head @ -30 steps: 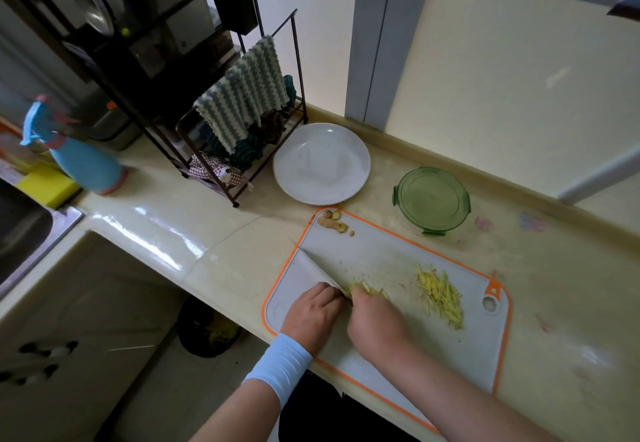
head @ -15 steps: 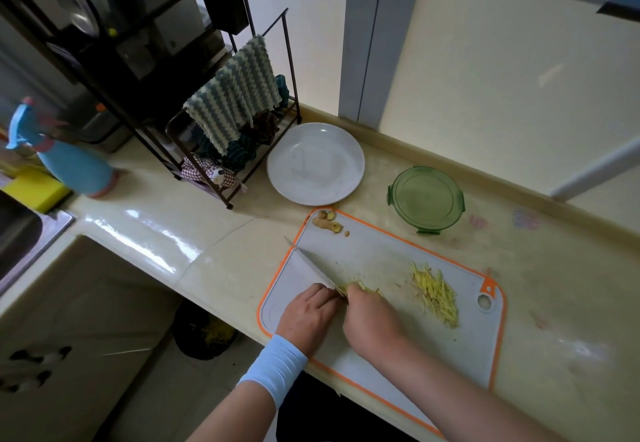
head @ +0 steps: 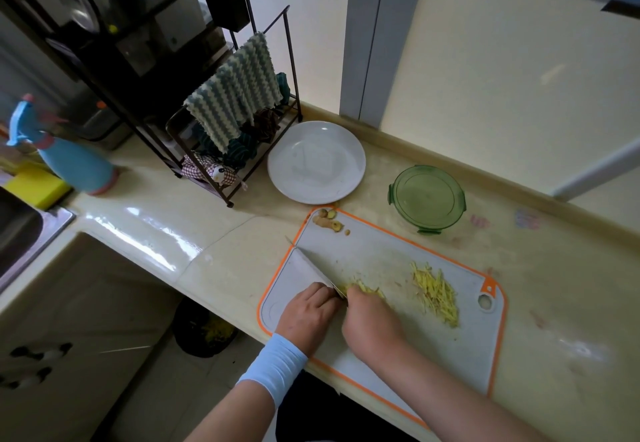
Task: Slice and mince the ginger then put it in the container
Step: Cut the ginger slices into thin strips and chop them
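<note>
On one board (head: 381,258) lie two ginger piles (head: 434,294), one knife (head: 311,267)

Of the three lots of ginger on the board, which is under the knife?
The small bunch at the fingertips of the right hand, against the knife; the big heap and corner scraps lie untouched.

Pale grey cutting board (head: 381,261) edged in orange; yellow ginger shreds (head: 436,294). Green translucent container (head: 427,196), white plate (head: 317,162), cream bench (head: 571,289), blue spray bottle (head: 74,164), teal-and-white zigzag cloth (head: 233,95), light blue wristband (head: 273,365).
</note>
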Available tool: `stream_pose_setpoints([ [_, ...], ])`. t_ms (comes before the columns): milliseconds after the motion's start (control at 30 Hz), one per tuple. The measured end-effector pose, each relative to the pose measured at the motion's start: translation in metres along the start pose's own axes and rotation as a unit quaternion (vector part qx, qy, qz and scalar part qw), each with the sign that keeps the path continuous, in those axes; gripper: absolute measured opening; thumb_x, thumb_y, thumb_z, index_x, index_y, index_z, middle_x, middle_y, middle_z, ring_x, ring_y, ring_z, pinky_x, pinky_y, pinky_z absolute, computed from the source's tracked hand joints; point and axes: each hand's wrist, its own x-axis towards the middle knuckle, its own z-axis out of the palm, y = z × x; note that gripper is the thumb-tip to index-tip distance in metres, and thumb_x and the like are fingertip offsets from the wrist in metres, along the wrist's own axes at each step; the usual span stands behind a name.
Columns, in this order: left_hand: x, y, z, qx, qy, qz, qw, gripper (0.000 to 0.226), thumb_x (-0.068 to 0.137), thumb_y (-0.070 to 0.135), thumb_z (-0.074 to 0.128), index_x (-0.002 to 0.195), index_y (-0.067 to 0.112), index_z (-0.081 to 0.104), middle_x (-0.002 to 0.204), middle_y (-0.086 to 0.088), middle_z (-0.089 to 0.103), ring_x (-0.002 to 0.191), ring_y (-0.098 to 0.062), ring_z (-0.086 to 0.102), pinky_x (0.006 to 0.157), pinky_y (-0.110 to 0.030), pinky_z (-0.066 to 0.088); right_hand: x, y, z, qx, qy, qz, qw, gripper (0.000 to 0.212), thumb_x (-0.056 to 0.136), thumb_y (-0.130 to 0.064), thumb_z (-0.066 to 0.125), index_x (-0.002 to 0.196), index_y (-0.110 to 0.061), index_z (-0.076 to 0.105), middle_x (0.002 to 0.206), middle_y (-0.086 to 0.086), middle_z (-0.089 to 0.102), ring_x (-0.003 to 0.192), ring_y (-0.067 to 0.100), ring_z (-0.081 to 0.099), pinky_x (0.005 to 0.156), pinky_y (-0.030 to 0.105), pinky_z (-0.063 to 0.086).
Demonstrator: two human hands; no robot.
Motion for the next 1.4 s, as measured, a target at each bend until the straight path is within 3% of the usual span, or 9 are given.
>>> stream_pose_setpoints([
  [200, -0.002, 0.0, -0.001, 0.005, 0.007, -0.005, 1.0, 0.02, 0.093, 0.007, 0.051, 0.094, 0.011, 0.071, 0.094, -0.005, 0.065, 0.084, -0.022, 0.058, 0.07, -0.033, 0.053, -0.027, 0.026, 0.001, 0.027, -0.004, 0.005, 1.0, 0.011, 0.092, -0.013, 0.042, 0.088, -0.022, 0.038, 0.097, 0.006, 0.063, 0.093, 0.03, 0.062, 0.064, 0.032, 0.039],
  [467, 0.001, 0.001, -0.003, -0.017, 0.007, -0.013, 1.0, 0.014, 0.083, 0.0, 0.069, 0.089, 0.013, 0.069, 0.09, -0.003, 0.063, 0.081, -0.022, 0.057, 0.066, -0.032, 0.052, 0.008, -0.002, 0.004, 0.001, -0.001, 0.001, 1.0, 0.016, 0.09, -0.011, 0.038, 0.101, -0.018, 0.048, 0.108, 0.01, 0.064, 0.103, 0.032, 0.062, 0.078, 0.037, 0.05],
  [700, 0.0, -0.003, -0.004, 0.003, -0.002, -0.019, 1.0, 0.018, 0.086, 0.007, 0.055, 0.089, 0.014, 0.071, 0.09, -0.002, 0.063, 0.084, -0.019, 0.056, 0.065, -0.028, 0.052, -0.021, 0.024, 0.0, 0.012, -0.007, -0.001, 1.0, 0.009, 0.093, -0.014, 0.043, 0.089, -0.021, 0.039, 0.099, 0.007, 0.063, 0.094, 0.031, 0.062, 0.065, 0.031, 0.039],
  [867, 0.001, -0.001, -0.005, -0.009, -0.011, -0.021, 1.0, 0.018, 0.085, 0.004, 0.059, 0.092, 0.016, 0.071, 0.091, 0.0, 0.063, 0.085, -0.018, 0.056, 0.068, -0.025, 0.05, -0.005, 0.011, 0.008, 0.011, -0.008, 0.007, 1.0, 0.008, 0.092, -0.014, 0.042, 0.098, -0.019, 0.046, 0.106, 0.009, 0.063, 0.1, 0.032, 0.061, 0.073, 0.034, 0.045],
  [967, -0.001, -0.001, -0.007, -0.022, -0.025, -0.015, 0.999, 0.02, 0.079, 0.001, 0.073, 0.092, 0.016, 0.069, 0.094, 0.0, 0.062, 0.086, -0.019, 0.056, 0.069, -0.028, 0.052, 0.005, 0.0, 0.005, 0.011, -0.004, 0.007, 1.0, 0.016, 0.089, -0.012, 0.04, 0.101, -0.018, 0.049, 0.108, 0.01, 0.063, 0.103, 0.032, 0.061, 0.079, 0.038, 0.049],
  [1100, 0.001, -0.003, -0.01, -0.02, -0.041, 0.0, 0.999, 0.024, 0.074, 0.001, 0.075, 0.093, 0.015, 0.069, 0.095, -0.002, 0.062, 0.086, -0.021, 0.056, 0.067, -0.029, 0.052, 0.005, -0.002, 0.005, 0.0, 0.001, 0.007, 1.0, 0.021, 0.089, -0.009, 0.04, 0.106, -0.016, 0.05, 0.11, 0.011, 0.063, 0.104, 0.031, 0.061, 0.079, 0.037, 0.05],
  [1233, 0.007, 0.0, -0.01, 0.006, -0.024, 0.023, 0.999, 0.015, 0.073, 0.003, 0.073, 0.083, 0.014, 0.069, 0.083, -0.003, 0.061, 0.076, -0.022, 0.053, 0.062, -0.033, 0.05, 0.005, -0.001, 0.005, 0.011, -0.006, 0.004, 1.0, 0.013, 0.088, -0.009, 0.041, 0.095, -0.019, 0.044, 0.108, 0.01, 0.063, 0.102, 0.032, 0.061, 0.077, 0.038, 0.05],
  [1400, -0.001, 0.002, -0.007, -0.002, -0.012, -0.015, 1.0, 0.018, 0.077, 0.005, 0.073, 0.09, 0.017, 0.071, 0.088, 0.001, 0.063, 0.076, -0.021, 0.056, 0.06, -0.031, 0.05, 0.005, -0.001, 0.005, 0.008, -0.001, 0.006, 1.0, 0.016, 0.089, -0.011, 0.042, 0.103, -0.017, 0.048, 0.109, 0.01, 0.063, 0.103, 0.032, 0.062, 0.077, 0.037, 0.05],
])
